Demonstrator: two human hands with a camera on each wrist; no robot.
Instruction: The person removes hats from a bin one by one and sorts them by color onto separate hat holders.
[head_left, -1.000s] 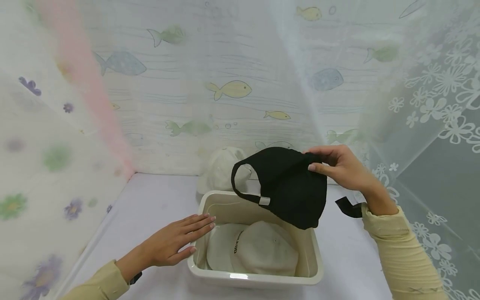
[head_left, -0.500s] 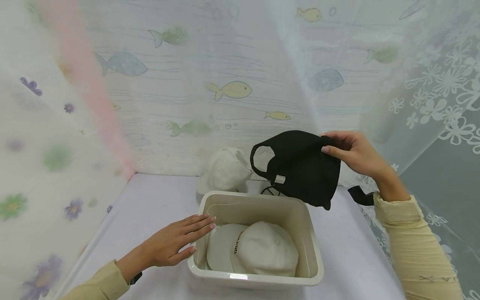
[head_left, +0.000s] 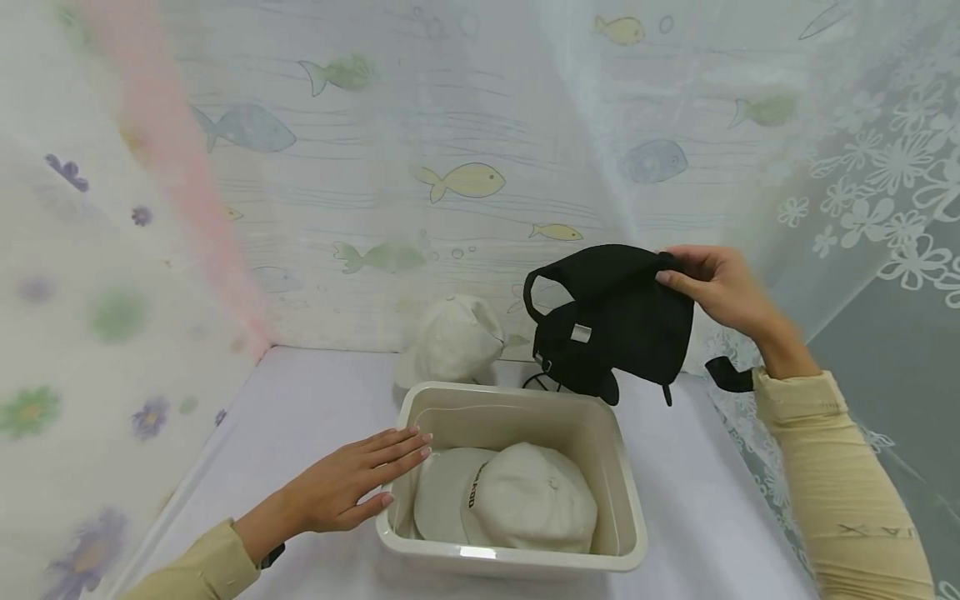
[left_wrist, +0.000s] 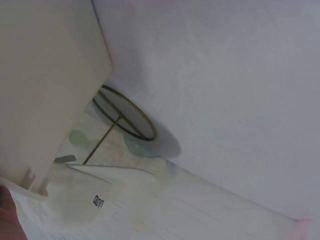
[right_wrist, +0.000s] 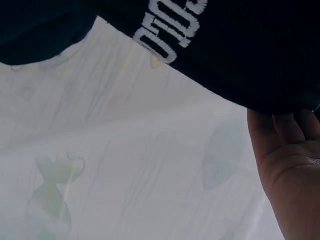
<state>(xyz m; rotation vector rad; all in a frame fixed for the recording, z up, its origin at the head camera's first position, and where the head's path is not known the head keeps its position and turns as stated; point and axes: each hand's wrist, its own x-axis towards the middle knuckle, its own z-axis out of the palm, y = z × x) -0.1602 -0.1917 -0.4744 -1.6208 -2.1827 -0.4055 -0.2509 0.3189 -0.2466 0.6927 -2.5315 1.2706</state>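
My right hand (head_left: 723, 287) pinches the crown of a black baseball cap (head_left: 630, 308) between thumb and fingers, above and behind the bin's far right corner. The cap's strap opening and a small buckle face left. White embroidered lettering shows on the black cap (right_wrist: 240, 55) in the right wrist view. My left hand (head_left: 360, 483) rests with straight fingers on the left rim of a cream plastic bin (head_left: 633, 508). Inside the bin lies a white baseball cap (head_left: 536, 500), brim to the left, with dark lettering at the brim's edge.
Behind the bin, a second white cap (head_left: 453, 337) sits raised on a wire stand (left_wrist: 122, 117) with a round base. A dark wire ring (head_left: 542, 382) shows beyond the bin's far rim. White cloth (head_left: 322, 375) covers the table; fish-patterned curtains hang behind it.
My right hand has lifted the black cap up, back and to the right, off from over the bin, turning it slightly. The left hand and the bin have stayed put.
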